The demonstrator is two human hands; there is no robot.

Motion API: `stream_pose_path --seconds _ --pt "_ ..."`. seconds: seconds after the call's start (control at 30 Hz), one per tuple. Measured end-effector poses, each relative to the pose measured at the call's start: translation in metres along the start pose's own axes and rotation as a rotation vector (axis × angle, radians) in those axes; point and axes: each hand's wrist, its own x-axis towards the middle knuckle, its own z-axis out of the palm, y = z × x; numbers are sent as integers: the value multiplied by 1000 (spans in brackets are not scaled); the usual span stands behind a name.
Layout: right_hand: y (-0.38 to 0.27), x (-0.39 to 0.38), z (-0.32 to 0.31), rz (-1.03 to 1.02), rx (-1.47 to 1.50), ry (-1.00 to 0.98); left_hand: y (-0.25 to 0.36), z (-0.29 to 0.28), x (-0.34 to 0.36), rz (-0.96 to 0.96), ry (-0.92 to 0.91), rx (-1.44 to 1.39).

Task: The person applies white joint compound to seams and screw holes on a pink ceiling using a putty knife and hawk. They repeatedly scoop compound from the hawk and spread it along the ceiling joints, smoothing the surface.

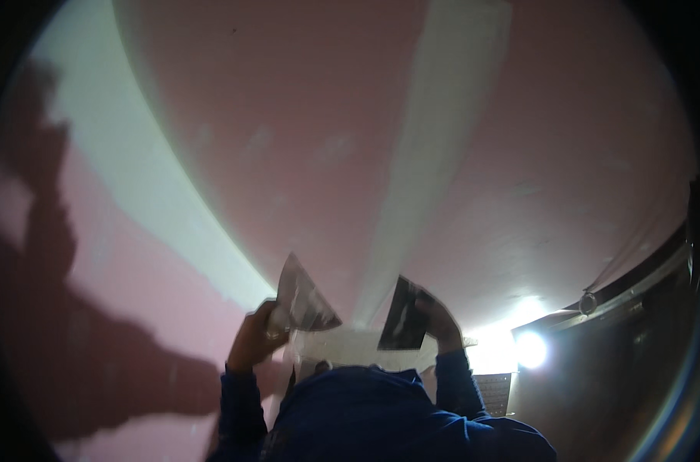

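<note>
My left hand (253,339) is closed around the handle of a putty knife (307,299). Its wide metal blade flares out to the right and carries pale smears. To the right, my right hand (443,322) grips a second putty knife (402,317), whose dark, broad blade also has a light streak on it. The two blades are held apart, with a gap between them. Beyond them spreads a pink board surface (288,154) with a pale band of filler (435,123) running along it. Most of both handles is hidden by my fingers.
Another wide pale band (127,162) follows the edge on the left. A bright lamp (530,350) shines at the lower right, near a dark area with a hanging ring (587,302). My shadow (119,362) falls on the pink wall at left.
</note>
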Motion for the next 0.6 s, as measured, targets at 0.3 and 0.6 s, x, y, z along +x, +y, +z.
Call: stream_pose_path --seconds 0.3,0.6 --pt "-145 -10 179 -951 -1730 -432 68 -57 29 96 -65 398" --pt "-157 -28 218 -1028 -1943 -571 92 -60 25 108 -53 663"
